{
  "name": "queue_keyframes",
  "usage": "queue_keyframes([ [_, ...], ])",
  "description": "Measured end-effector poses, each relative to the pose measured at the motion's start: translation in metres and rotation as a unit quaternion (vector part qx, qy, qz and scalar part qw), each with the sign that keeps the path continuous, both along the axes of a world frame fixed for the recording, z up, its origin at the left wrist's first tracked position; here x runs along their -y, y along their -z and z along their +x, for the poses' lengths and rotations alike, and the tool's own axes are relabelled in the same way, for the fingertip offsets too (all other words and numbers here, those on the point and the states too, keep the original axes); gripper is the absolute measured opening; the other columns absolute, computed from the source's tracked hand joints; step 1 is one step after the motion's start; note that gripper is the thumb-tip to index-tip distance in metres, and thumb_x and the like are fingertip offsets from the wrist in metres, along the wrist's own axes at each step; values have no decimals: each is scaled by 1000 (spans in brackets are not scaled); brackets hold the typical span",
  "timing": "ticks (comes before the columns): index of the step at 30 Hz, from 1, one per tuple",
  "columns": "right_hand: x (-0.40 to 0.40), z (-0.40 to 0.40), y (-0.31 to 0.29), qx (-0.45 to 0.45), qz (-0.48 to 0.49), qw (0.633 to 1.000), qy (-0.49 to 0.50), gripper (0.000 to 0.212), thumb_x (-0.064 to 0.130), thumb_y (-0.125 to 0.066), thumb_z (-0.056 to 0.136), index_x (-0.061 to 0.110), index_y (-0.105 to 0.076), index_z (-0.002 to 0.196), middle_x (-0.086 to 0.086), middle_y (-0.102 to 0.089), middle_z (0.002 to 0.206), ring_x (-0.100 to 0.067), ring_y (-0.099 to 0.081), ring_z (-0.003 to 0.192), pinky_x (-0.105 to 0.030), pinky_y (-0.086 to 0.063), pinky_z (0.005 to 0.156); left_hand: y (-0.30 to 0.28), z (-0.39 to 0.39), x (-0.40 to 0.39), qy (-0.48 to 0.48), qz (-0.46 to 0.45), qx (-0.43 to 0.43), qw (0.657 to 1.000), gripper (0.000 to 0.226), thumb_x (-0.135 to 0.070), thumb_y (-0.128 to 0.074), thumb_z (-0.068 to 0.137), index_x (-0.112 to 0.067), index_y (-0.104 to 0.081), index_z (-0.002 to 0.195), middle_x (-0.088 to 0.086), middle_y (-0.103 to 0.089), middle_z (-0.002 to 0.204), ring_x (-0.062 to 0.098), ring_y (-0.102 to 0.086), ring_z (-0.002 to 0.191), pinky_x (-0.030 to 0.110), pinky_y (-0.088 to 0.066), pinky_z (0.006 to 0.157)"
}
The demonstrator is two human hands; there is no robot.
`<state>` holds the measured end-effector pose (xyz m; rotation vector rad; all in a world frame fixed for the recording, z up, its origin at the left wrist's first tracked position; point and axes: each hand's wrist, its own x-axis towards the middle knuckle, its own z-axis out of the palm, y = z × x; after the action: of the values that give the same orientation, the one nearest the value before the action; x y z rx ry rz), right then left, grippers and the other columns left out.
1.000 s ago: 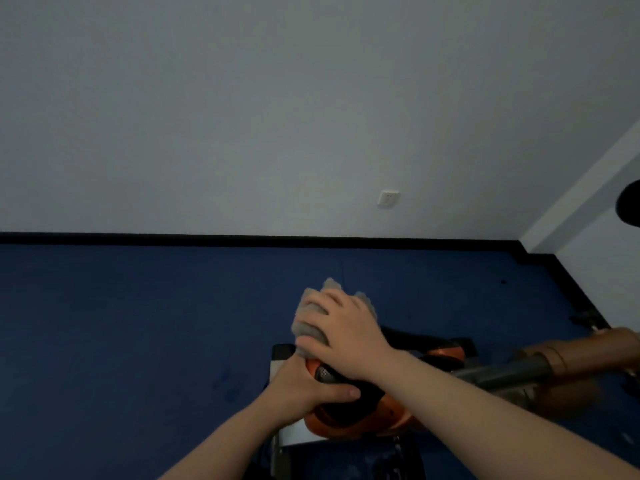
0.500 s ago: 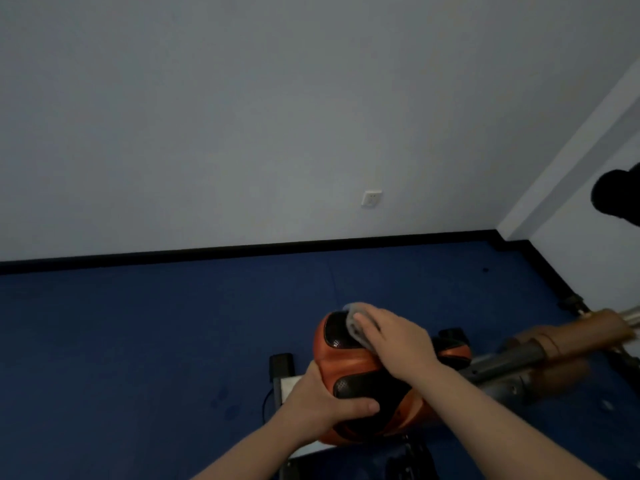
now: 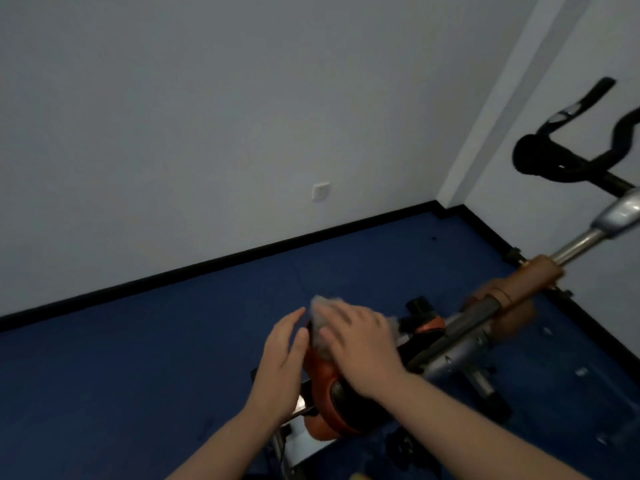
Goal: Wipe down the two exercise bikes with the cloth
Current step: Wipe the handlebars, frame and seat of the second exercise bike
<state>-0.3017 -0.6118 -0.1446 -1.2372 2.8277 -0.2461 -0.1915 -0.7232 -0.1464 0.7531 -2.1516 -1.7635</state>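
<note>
Head view: right hand (image 3: pixel 360 344) presses grey cloth (image 3: pixel 320 311) flat-fingered on orange-and-black bike housing (image 3: pixel 332 393); left hand (image 3: pixel 282 368), open, steadies it; most wiping seemingly remains.

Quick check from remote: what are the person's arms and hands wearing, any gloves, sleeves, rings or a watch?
Nothing shows: the left hand and right hand are bare, with no gloves, rings or watch visible. Both forearms are uncovered down to the frame edge, no sleeves in view.

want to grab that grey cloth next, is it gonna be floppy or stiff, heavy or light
Probably floppy: the grey cloth drapes over the rounded orange bike housing under the right hand, with crumpled edges poking out past the fingers. Likely light, since one flat palm moves it. It should not slide off easily while pressed, though blur hides its texture.
</note>
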Motion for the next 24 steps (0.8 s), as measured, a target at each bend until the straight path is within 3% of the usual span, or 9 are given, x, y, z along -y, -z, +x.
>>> queue_keyframes([
  [3, -8, -3, -4, 77, -18, 996, -51, 58, 59, -16, 92, 43, -38, 143, 11, -46, 146, -15, -41, 132, -40, -34, 107, -5, -13, 3, 23, 4, -15, 1000, 46, -44, -32, 93, -30, -45, 135, -21, -46, 134, -13, -41, 123, 9, -31, 105],
  [6, -14, -27, -7, 64, 20, 996, 57, 65, 59, -7, 91, 39, -51, 132, 11, -59, 131, -16, -51, 122, -37, -32, 100, -4, -22, 7, 59, -24, -6, 998, 51, -45, -28, 96, -26, -43, 141, -19, -43, 139, -7, -37, 129, 8, -25, 105],
  [8, -6, -13, -10, 52, 23, 994, 90, 63, 54, -5, 91, 38, -48, 134, 9, -55, 136, -16, -47, 127, -40, -27, 106, -3, -29, 9, 82, -31, -3, 996, 49, -42, -29, 98, -25, -42, 142, -16, -42, 141, -5, -37, 130, 4, -23, 102],
  [11, -7, 37, -9, 68, -7, 996, 49, 62, 52, -10, 93, 36, -22, 152, 6, -22, 160, -17, -15, 148, -49, -12, 119, -1, -36, 10, 124, -35, -11, 992, 54, -47, -29, 95, -23, -43, 141, -9, -44, 144, -1, -39, 131, 19, -29, 113],
  [13, -22, 56, -14, 75, -13, 995, 64, 59, 54, -11, 93, 45, -5, 151, 11, -2, 162, -13, 2, 150, -45, -7, 120, 1, -37, 11, 161, -61, -6, 985, 57, -48, -28, 93, -23, -40, 143, -8, -41, 147, 1, -36, 135, 27, -25, 117],
  [15, -35, 69, -17, 122, 3, 984, 131, 59, 64, 7, 85, 54, 15, 143, 17, 19, 158, -7, 20, 146, -38, 9, 118, 6, -37, 13, 196, -114, -3, 974, 56, -49, -27, 94, -25, -37, 144, -11, -35, 150, -1, -30, 137, 24, -21, 118],
  [17, -37, 75, -18, 138, 8, 970, 202, 76, 73, 29, 71, 52, 17, 143, 14, 24, 158, -8, 27, 143, -39, 14, 118, 9, -36, 15, 217, -174, -6, 960, 54, -50, -26, 98, -25, -39, 144, -12, -35, 149, -1, -28, 137, 21, -19, 117],
  [21, -7, 86, -15, 121, -12, 945, 305, 107, 67, 47, 57, 37, 9, 152, 0, 20, 160, -22, 22, 147, -45, 12, 119, 11, -39, 18, 230, -228, -19, 946, 54, -45, -26, 97, -20, -47, 141, -7, -45, 145, 2, -34, 133, 19, -23, 112],
  [24, -1, 106, -6, 87, 14, 946, 311, 79, 58, 18, 92, 33, -28, 151, -11, -24, 158, -32, -19, 146, -47, -11, 116, 11, -45, 24, 262, -274, -21, 925, 44, -36, -32, 102, -20, -48, 140, -7, -49, 140, -2, -35, 125, 15, -24, 106],
])
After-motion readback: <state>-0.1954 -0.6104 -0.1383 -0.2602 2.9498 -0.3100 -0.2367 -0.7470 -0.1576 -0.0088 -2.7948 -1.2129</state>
